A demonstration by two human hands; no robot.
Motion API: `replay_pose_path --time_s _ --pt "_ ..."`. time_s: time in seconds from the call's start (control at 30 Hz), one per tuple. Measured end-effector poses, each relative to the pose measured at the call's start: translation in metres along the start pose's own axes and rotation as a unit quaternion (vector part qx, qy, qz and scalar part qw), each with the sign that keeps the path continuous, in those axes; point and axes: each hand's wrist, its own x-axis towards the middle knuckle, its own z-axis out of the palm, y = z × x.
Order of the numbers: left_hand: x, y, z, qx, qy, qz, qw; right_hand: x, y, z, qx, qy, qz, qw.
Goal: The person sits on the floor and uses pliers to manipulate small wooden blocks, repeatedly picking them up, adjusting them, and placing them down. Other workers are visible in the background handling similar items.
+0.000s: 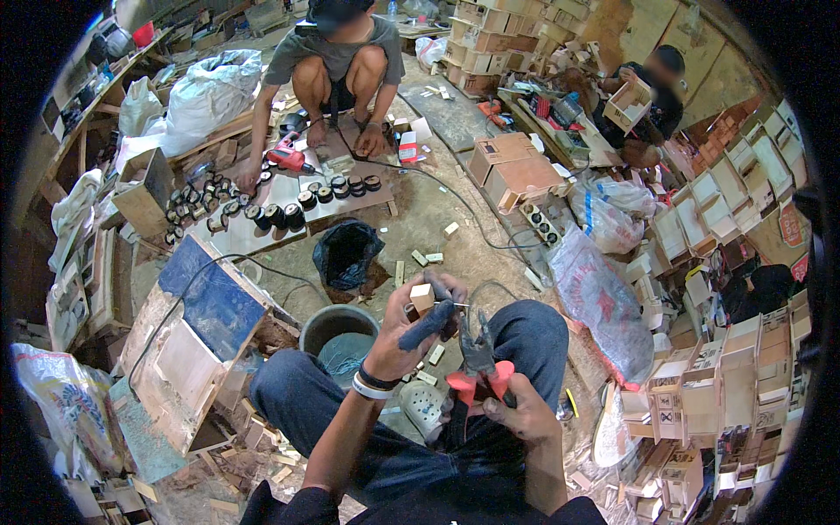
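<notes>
Your right hand [525, 409] is closed around the two red handles of one pair of pliers [479, 360], held just above your right knee; the pliers' long axis runs near vertical in the picture, jaws up and pointing away from you toward your left hand, handles down in your fist. Your left hand [418, 325] is clamped on one small wooden block [423, 297], pinched at the fingertips, with one dark blue handle-like piece [429, 325] lying across the palm, tilted from lower left to upper right; a thin wire or nail seems to stick out between block and pliers tip, too small to tell. One black-and-white wristband sits on your left wrist. Between your knees, near the left hand, is one grey bucket [325, 320] holding what looks like a light blue bag. Just beyond it stands one black plastic bag [347, 254], open, contents not clear. Wood scraps litter the floor around both. Farther off, one crouching person [337, 61] works over a board [271, 203] carrying many round black parts, too many to count, with one red drill [289, 157] beside their hand. A second person [652, 96] at upper right holds one wooden box.
</notes>
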Motion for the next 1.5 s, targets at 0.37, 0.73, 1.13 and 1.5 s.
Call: replay_pose_path --time_s 0.37,0.73,1.13,1.5 --pt "-0.006 0.002 0.016 -0.179 0.005 -0.058 0.982 0.006 -0.016 0.015 0.104 -0.009 0.026 0.994" --pt "-0.01 0.003 0.019 -0.202 0.034 -0.083 0.975 0.003 0.02 0.014 0.153 -0.049 0.052 0.986" --pt "-0.009 0.006 0.019 -0.235 -0.021 -0.038 0.971 0.006 -0.005 0.035 0.216 -0.059 0.067 0.972" --pt "-0.009 0.021 0.02 0.248 0.182 0.119 0.944 0.058 -0.036 0.056 -0.282 0.268 -0.178 0.904"
